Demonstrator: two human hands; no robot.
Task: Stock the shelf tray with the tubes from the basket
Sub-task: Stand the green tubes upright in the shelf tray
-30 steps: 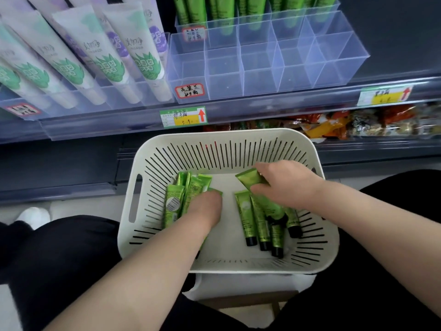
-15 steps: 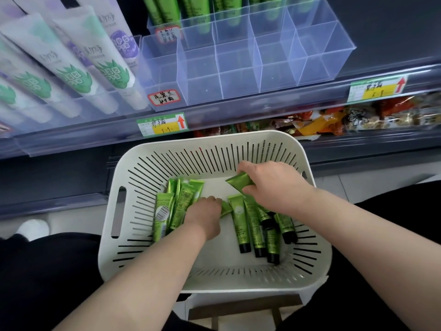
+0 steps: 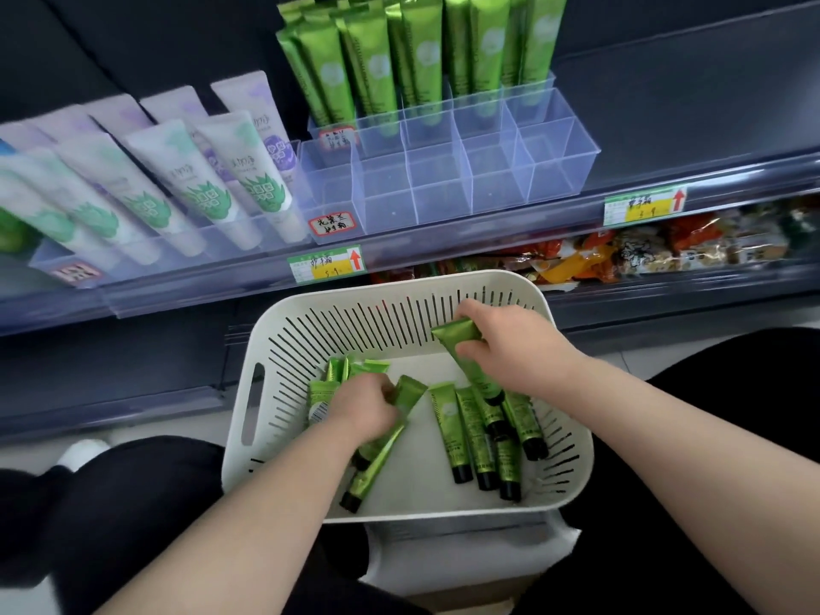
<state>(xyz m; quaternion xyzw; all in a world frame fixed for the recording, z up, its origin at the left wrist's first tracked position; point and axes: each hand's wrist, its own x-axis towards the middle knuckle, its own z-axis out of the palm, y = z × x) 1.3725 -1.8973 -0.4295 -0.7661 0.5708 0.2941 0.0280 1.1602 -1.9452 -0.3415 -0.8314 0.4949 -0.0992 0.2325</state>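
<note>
A white slotted basket (image 3: 572,441) sits in front of me with several green tubes with black caps lying in it. My left hand (image 3: 364,406) grips one green tube (image 3: 386,450), whose cap points toward me. My right hand (image 3: 510,344) grips another green tube (image 3: 461,344) lifted off the pile at the basket's back right. Several loose tubes (image 3: 470,432) lie between my hands. Above, the clear divided shelf tray (image 3: 550,170) has green tubes (image 3: 417,59) standing in its back row; its front compartments hold nothing.
White and purple tubes (image 3: 208,179) lean in a clear rack left of the tray. Price labels (image 3: 328,264) line the shelf edge. Snack packets (image 3: 621,255) fill the lower shelf behind the basket. My legs in black flank the basket.
Both hands have closed on tubes and lifted them slightly. My head has tilted up, so more of the shelf tray and its standing tubes shows.
</note>
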